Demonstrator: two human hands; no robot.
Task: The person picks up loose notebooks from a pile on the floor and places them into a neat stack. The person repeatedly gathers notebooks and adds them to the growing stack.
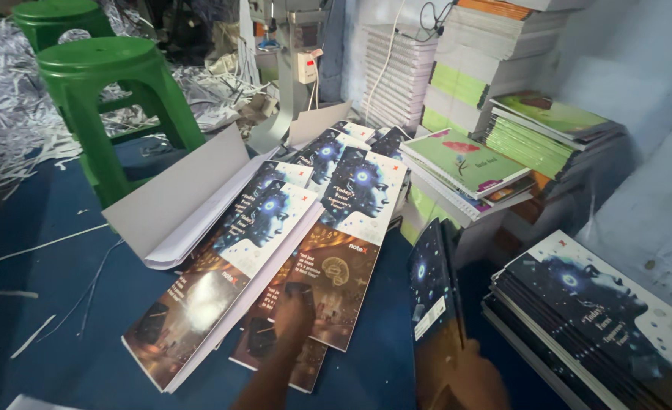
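A big blue worktop (40,304) carries everything. Two green plastic stools (116,99) stand at its far left, with shredded paper (2,114) piled behind them. Tall stacks of notebooks (495,83) rise at the back right. A pile of dark-covered notebooks (601,319) sits at the near right. In the middle, long printed cover sheets (275,258) lie fanned out and overlapping, beside a grey cardboard sheet (176,190). The left hand (294,311) lies flat with its fingers pressed down on the cover sheets. The right hand (476,376) is clamped on an upright bundle of dark notebooks (434,304), between the sheets and the pile.
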